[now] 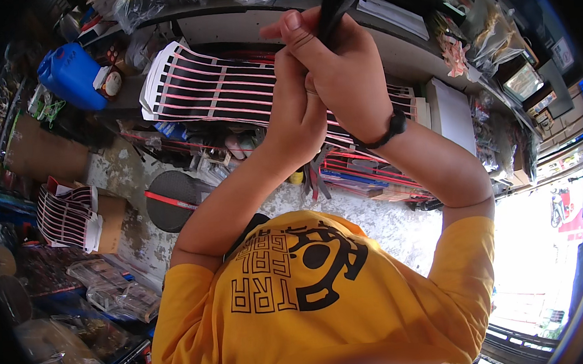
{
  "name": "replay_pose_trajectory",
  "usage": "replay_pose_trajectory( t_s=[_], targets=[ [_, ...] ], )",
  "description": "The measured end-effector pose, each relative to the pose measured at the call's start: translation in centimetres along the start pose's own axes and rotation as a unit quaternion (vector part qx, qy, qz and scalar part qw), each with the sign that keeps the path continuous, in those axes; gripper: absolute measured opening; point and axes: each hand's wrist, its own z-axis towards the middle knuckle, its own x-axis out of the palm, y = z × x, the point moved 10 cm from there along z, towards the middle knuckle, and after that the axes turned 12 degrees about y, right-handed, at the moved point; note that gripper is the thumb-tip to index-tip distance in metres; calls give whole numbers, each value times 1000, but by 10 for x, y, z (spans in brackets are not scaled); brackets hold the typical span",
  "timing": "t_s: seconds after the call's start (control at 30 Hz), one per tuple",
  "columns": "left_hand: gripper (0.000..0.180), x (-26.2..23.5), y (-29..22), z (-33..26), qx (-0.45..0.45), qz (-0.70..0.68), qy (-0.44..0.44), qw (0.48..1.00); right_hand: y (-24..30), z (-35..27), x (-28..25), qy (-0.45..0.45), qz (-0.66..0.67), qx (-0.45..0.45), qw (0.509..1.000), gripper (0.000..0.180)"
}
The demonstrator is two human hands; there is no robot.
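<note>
You're wearing a yellow-orange shirt with a large black print across its front. In the left part of the print sits outlined block lettering, set in stacked rows; in its right part is a bolder, rounded emblem with a solid dark centre. Your left sleeve, left of the print, and your right sleeve, right of it, are short, plain and the shirt's colour. Up and right of the print, you have a black wristband with a rounded bulge.

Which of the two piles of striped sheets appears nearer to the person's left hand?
The upper pile, partly hidden behind the left hand; the other pile lies lower, at far left, beside brown cardboard.
</note>
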Motion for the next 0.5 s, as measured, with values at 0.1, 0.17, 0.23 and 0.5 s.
replay_pose_trajectory(
  t_s=[0.1,0.17,0.23,0.5],
  targets=[
    [52,2,5,1,5,-76,-9,997,5,8,4,26,20,-22,999,31],
    [52,-1,3,1,34,-89,-8,995,9,11,9,66,26,-23,997,35],
    [54,-5,-4,-3,78,-63,-17,995,17,10,15,129,13,-26,991,35],
    [21,14,81,-40,-222,-230,12,947,51,29,-7,80,71,19,994,39]
  ],
)
